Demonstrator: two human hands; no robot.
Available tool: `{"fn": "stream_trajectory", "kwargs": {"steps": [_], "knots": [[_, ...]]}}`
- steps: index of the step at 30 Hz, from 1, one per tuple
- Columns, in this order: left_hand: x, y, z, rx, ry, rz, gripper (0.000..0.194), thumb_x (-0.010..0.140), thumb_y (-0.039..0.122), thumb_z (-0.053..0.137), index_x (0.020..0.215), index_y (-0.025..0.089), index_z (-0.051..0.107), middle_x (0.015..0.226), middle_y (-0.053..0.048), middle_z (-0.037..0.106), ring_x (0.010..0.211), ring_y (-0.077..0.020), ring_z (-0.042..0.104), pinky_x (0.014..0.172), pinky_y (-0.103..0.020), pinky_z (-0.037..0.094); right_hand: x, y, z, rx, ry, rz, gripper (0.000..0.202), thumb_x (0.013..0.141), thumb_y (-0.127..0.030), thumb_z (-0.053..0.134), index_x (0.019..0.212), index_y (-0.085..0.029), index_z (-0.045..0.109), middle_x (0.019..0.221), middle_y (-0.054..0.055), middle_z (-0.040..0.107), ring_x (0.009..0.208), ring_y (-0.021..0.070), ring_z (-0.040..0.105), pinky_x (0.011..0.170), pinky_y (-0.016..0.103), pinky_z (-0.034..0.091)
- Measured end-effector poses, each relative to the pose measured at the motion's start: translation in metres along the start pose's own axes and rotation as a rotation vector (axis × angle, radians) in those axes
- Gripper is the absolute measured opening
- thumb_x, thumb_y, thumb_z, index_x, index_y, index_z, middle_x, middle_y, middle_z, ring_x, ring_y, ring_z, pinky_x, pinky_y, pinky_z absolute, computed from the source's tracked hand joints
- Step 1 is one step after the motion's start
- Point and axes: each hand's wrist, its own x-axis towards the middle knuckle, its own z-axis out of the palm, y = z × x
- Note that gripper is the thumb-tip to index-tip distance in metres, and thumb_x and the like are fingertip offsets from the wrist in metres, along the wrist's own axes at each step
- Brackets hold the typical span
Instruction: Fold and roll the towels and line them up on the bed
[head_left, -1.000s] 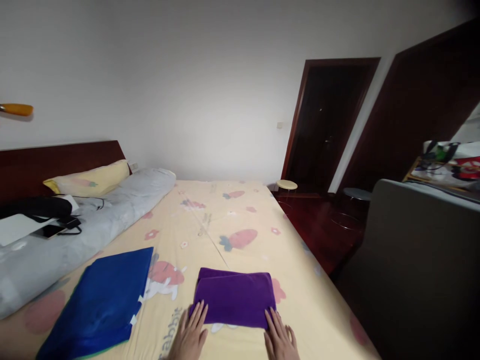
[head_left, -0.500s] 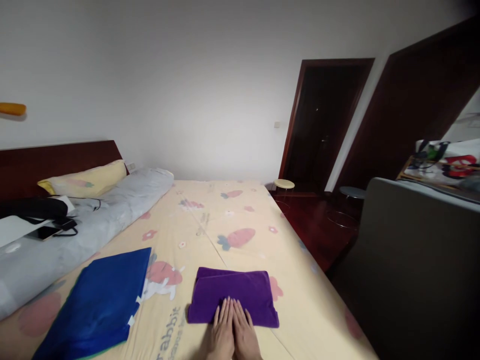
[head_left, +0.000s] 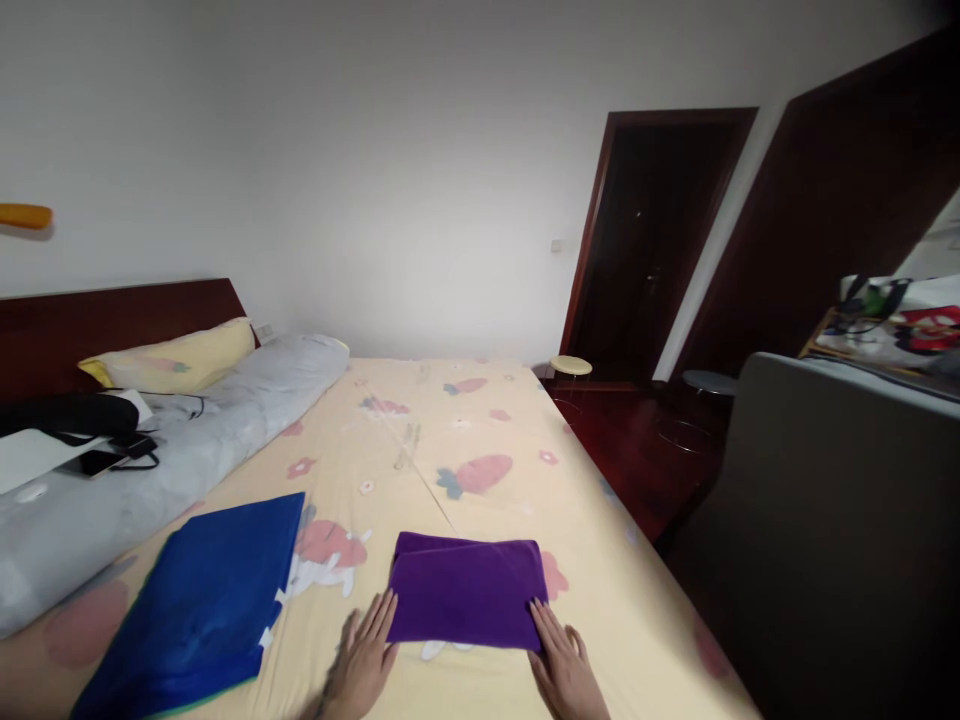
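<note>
Touching purple cloth (head_left: 469,595) with left hand (head_left: 367,655) at eight o'clock, right hand (head_left: 564,660) at four, using stretched-out fingers (head_left: 546,622), gripping nothing.

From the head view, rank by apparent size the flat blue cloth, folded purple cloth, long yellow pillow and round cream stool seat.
As seen, largest first:
1. flat blue cloth
2. folded purple cloth
3. long yellow pillow
4. round cream stool seat

1. On the bed (head_left: 525,500), a cloth (head_left: 469,595) is flanked by the left grip (head_left: 366,652) and the right grip (head_left: 561,655).
2. Left of both, a second cloth (head_left: 202,600) is laid.
3. Far beyond the right grip, a stool (head_left: 571,366) is placed.
</note>
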Motion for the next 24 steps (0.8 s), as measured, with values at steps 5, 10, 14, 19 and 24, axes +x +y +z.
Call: {"fn": "stream_trajectory", "kwargs": {"steps": [5,10,14,19,24], "knots": [[0.0,-0.007,0.007,0.128,0.192,0.013,0.072,0.083,0.012,0.036,0.148,0.033,0.012,0.154,0.0,0.035,0.141,-0.0226,0.032,0.111,-0.05,0.028,0.006,0.018,-0.004,-0.086,0.111,-0.101,0.05,0.09,-0.027,0.04,0.14,-0.028,0.043,0.144,0.006,0.049,0.131,0.0234,0.047,0.102,0.043,0.036],[0.004,-0.015,0.007,0.071,0.192,0.069,0.068,0.077,0.001,0.04,0.133,0.039,0.05,0.131,0.005,0.063,0.121,-0.0168,0.056,0.104,-0.036,0.041,0.005,0.017,-0.022,-0.075,0.239,-0.185,0.038,0.084,-0.021,0.047,0.12,-0.028,0.061,0.12,0.005,0.069,0.108,0.0208,0.062,0.091,0.037,0.038],[-0.003,-0.02,-0.007,-0.107,0.23,0.15,0.047,0.079,0.008,0.044,0.112,0.035,0.065,0.111,0.005,0.073,0.106,-0.0151,0.064,0.098,-0.03,0.048,-0.002,-0.002,-0.049,0.07,0.158,-0.053,0.027,0.081,-0.022,0.047,0.099,-0.026,0.067,0.097,0.004,0.073,0.09,0.0201,0.064,0.09,0.037,0.038],[-0.024,-0.016,-0.01,-0.5,0.142,-0.01,0.038,0.078,0.015,0.043,0.103,0.03,0.067,0.101,0.0,0.074,0.094,-0.0154,0.068,0.083,-0.024,0.056,-0.013,-0.009,-0.063,0.204,0.041,0.149,0.023,0.078,-0.032,0.046,0.084,-0.027,0.068,0.08,0.003,0.069,0.08,0.0223,0.062,0.078,0.035,0.044],[-0.01,-0.003,0.01,-0.588,0.229,-0.267,0.04,0.081,0.021,0.036,0.109,0.025,0.065,0.11,-0.004,0.073,0.102,-0.0175,0.068,0.089,-0.031,0.056,-0.008,-0.01,-0.045,0.147,0.103,0.286,0.031,0.082,-0.034,0.041,0.097,-0.025,0.066,0.084,0.005,0.069,0.081,0.0234,0.062,0.076,0.036,0.044]]}}
